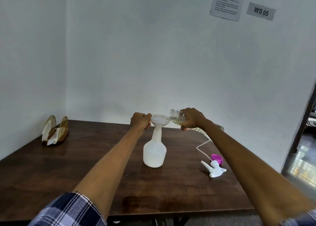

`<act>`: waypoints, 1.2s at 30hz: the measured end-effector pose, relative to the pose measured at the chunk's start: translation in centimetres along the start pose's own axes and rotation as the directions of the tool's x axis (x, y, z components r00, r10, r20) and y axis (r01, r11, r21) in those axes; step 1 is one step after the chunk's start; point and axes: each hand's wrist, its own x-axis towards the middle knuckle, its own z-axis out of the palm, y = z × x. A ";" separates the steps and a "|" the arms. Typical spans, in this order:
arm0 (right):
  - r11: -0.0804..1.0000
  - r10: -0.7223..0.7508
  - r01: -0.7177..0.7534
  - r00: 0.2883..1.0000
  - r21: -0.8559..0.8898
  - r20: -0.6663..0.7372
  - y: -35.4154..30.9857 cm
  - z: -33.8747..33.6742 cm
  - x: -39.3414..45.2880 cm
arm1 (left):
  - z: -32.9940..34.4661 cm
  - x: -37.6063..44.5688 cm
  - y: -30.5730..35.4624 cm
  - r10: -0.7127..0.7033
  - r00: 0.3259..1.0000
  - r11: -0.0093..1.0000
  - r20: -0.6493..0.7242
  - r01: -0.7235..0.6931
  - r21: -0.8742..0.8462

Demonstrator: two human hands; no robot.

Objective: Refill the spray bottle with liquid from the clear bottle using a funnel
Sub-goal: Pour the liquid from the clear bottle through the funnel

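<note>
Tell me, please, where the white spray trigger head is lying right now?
In the head view, the white plastic spray trigger head lies on the dark wooden table, right of the translucent white spray bottle, just in front of the small purple cap.

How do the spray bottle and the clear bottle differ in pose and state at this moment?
The spray bottle stands upright on the table; the clear bottle is tipped nearly sideways, lifted in the right hand. The spray bottle is milky white; the clear bottle is see-through, with a little yellowish liquid inside. The spray bottle carries a funnel, steadied by the left hand; the clear bottle's mouth is bare. Both are uncapped.
</note>
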 end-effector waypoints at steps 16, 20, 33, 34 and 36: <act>1.000 0.000 -0.001 1.000 -0.017 -0.018 -0.1 0.0 0.2 | 0.0 0.3 -0.1 -0.002 1.000 1.000 0.000 0.002 -0.006; 1.000 0.001 -0.002 1.000 -0.031 -0.018 0.0 -0.1 0.2 | 0.1 0.1 0.0 -0.003 1.000 1.000 0.000 0.003 -0.009; 1.000 0.019 -0.019 1.000 -0.010 -0.013 0.0 -0.1 -0.2 | 0.2 0.2 -0.4 0.000 1.000 1.000 0.009 0.000 -0.030; 1.000 0.019 -0.019 1.000 -0.007 -0.013 0.0 -0.1 -0.2 | 0.3 0.2 -0.3 0.001 1.000 1.000 0.007 -0.001 -0.030; 1.000 0.018 -0.018 1.000 -0.003 -0.018 0.1 -0.1 -0.2 | 0.3 0.3 -0.3 0.001 1.000 1.000 0.006 -0.001 -0.029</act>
